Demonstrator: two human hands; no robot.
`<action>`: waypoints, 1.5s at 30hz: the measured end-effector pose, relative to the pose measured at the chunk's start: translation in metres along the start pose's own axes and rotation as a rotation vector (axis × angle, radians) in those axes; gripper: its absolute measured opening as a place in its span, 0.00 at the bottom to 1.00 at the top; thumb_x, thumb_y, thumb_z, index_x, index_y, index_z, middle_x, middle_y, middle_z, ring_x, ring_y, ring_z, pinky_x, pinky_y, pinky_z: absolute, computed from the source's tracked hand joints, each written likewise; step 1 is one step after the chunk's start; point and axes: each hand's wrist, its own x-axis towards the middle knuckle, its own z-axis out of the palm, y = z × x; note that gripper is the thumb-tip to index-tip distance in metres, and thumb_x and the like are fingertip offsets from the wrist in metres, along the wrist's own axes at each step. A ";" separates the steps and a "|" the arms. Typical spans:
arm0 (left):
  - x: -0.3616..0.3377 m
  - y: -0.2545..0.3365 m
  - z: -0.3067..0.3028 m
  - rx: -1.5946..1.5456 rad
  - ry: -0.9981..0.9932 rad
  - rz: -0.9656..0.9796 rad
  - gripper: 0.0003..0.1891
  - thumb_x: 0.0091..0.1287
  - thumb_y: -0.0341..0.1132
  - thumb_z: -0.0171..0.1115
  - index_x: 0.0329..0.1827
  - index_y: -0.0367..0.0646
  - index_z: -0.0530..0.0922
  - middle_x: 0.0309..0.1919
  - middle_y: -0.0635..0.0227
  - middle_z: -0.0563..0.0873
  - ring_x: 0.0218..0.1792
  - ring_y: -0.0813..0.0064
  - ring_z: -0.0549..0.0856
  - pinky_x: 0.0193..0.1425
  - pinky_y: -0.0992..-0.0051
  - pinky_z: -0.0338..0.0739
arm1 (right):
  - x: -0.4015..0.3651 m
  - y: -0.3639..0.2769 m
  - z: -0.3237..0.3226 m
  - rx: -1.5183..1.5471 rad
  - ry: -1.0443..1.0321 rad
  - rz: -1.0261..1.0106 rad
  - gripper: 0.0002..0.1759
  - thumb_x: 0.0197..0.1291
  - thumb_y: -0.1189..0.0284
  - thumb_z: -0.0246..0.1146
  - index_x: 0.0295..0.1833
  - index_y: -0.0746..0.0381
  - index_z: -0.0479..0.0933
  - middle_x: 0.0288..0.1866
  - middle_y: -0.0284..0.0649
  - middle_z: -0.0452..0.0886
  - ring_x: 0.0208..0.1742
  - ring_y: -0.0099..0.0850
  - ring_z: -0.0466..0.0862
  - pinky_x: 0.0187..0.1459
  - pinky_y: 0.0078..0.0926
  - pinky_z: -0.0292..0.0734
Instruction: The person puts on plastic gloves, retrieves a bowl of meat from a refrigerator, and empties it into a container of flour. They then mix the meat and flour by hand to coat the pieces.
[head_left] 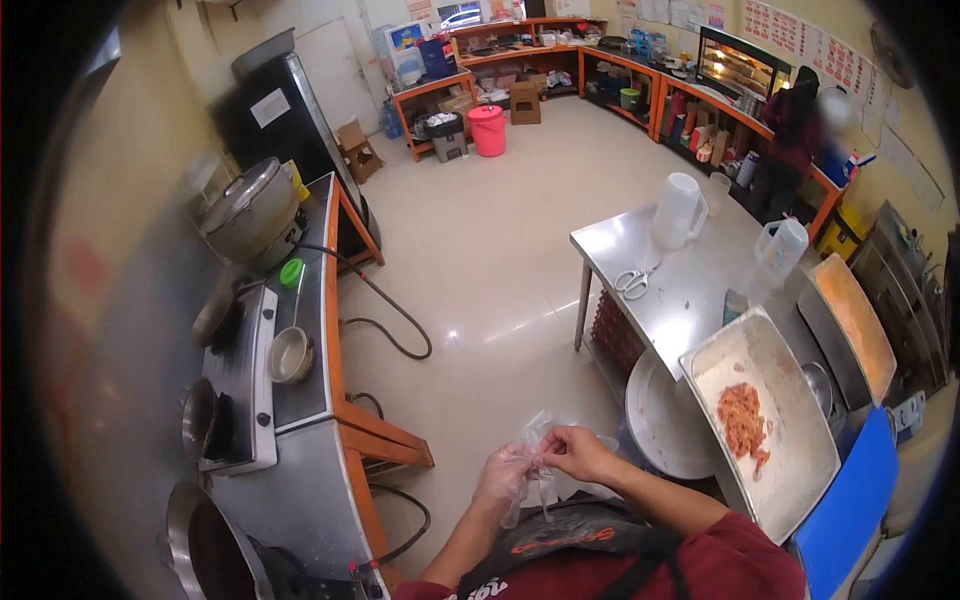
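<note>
Beside a silver metal worktop (660,320), thin, clear, glove-like plastic film (540,425) covers the left hand (503,474), its grip unclear, the right hand (580,453) pinching it between narrowed fingers; light, even tugs should avoid tears.

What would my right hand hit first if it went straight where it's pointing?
Probably your left hand, just past the clear plastic glove the right hand seems to pinch; depth is unclear.
</note>
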 end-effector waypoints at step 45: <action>0.259 0.157 0.002 -0.050 -0.289 -0.074 0.05 0.69 0.27 0.66 0.45 0.38 0.79 0.34 0.66 0.85 0.32 0.75 0.86 0.38 0.74 0.84 | 0.197 -0.069 -0.106 -0.269 0.667 0.016 0.10 0.69 0.72 0.63 0.45 0.69 0.82 0.33 0.39 0.85 0.36 0.24 0.81 0.40 0.27 0.77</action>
